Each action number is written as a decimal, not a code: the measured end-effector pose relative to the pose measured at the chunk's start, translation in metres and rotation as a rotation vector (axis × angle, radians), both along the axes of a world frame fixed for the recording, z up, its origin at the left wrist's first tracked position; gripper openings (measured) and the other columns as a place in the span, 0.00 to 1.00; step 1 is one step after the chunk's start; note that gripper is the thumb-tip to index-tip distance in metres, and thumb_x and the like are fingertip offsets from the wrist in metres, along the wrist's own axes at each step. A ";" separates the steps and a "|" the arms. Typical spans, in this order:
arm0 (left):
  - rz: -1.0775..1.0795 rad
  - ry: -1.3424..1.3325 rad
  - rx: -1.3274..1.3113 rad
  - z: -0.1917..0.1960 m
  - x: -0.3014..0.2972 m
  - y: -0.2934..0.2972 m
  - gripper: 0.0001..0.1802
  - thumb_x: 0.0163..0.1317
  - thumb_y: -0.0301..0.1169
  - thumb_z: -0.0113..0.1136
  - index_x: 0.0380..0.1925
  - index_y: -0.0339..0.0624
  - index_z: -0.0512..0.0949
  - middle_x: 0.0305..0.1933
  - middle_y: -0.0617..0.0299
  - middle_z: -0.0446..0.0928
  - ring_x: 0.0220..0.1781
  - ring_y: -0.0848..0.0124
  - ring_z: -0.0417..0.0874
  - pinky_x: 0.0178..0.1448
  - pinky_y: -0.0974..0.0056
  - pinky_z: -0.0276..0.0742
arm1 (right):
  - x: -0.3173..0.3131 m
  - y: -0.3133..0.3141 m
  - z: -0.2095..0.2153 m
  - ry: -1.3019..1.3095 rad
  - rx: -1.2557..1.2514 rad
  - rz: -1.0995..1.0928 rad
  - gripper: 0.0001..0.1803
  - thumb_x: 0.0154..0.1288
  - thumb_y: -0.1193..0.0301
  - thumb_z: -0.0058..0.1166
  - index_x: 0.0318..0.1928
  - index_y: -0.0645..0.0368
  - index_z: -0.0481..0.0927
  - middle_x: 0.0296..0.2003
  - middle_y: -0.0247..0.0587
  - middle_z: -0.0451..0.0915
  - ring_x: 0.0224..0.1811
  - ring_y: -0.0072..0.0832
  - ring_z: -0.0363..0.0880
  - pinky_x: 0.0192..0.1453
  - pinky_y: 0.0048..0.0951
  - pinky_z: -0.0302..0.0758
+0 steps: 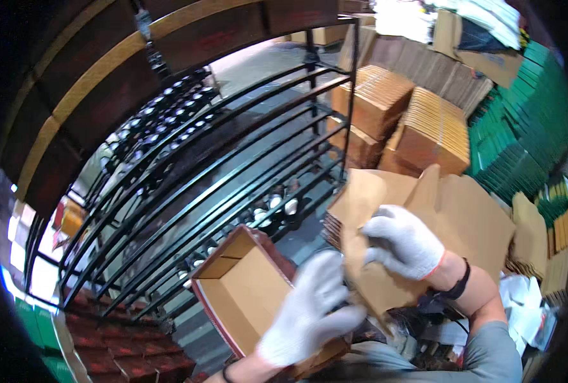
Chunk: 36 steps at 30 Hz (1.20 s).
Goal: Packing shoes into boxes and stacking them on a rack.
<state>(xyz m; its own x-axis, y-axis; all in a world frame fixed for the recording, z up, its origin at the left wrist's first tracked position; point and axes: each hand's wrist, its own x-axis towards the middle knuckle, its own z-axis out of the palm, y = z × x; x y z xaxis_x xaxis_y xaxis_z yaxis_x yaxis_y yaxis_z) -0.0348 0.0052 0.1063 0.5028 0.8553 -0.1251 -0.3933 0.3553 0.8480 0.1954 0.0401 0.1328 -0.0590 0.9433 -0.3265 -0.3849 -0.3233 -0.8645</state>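
My left hand [312, 313], in a white knit glove, has its fingers stretched out and the thumb apart. It is over the near right side of an open, shallow carton [249, 281], brown inside with a dark red outside, which lies tilted below me. My right hand [405, 242], gloved the same way, has its fingers curled at the edge of a creased brown cardboard sheet [469, 217]. That sheet has raised flaps and rests on a stack of cardboard; exactly how the fingertips grip it is hidden.
A black metal rack [233, 147] with rails spans the left and middle. Dark red cartons [118, 345] stand at the lower left, more along the top. Bundled brown cardboard [431, 127] and green folded cardboard [520, 127] are stacked at the right. White crumpled paper [526, 300] lies near my right arm.
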 end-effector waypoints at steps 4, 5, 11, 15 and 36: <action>0.047 0.751 -0.020 0.018 -0.029 0.026 0.20 0.74 0.37 0.72 0.53 0.28 0.85 0.35 0.60 0.85 0.38 0.75 0.77 0.45 0.57 0.80 | -0.042 0.082 -0.004 0.036 0.230 0.296 0.17 0.82 0.62 0.62 0.52 0.66 0.84 0.43 0.41 0.87 0.39 0.28 0.88 0.46 0.32 0.88; 0.250 0.704 -0.103 0.002 -0.058 0.013 0.19 0.75 0.37 0.71 0.50 0.26 0.86 0.37 0.59 0.87 0.39 0.75 0.79 0.46 0.58 0.81 | -0.039 0.116 -0.025 -0.132 0.290 0.240 0.15 0.81 0.63 0.62 0.51 0.65 0.84 0.44 0.41 0.87 0.40 0.29 0.88 0.47 0.33 0.88; 0.683 1.270 -0.094 -0.010 -0.175 -0.026 0.18 0.81 0.32 0.61 0.59 0.28 0.84 0.59 0.44 0.88 0.60 0.49 0.87 0.68 0.51 0.80 | -0.024 0.257 -0.373 -1.247 0.152 0.000 0.32 0.69 0.50 0.67 0.67 0.53 0.83 0.60 0.62 0.83 0.67 0.55 0.82 0.72 0.51 0.79; 0.754 1.331 -0.417 -0.053 -0.189 -0.051 0.20 0.83 0.36 0.62 0.60 0.28 0.81 0.50 0.54 0.86 0.47 0.67 0.80 0.55 0.58 0.79 | -0.115 0.304 -0.460 -1.319 -0.202 0.170 0.48 0.63 0.42 0.70 0.83 0.34 0.71 0.82 0.68 0.58 0.80 0.67 0.65 0.81 0.61 0.68; 1.054 1.286 -0.641 -0.061 -0.159 -0.020 0.17 0.79 0.31 0.67 0.60 0.30 0.80 0.47 0.60 0.84 0.44 0.71 0.80 0.49 0.62 0.80 | -0.071 0.388 -0.609 -1.672 -0.527 0.369 0.31 0.65 0.38 0.66 0.57 0.45 0.91 0.67 0.47 0.80 0.66 0.53 0.81 0.63 0.54 0.84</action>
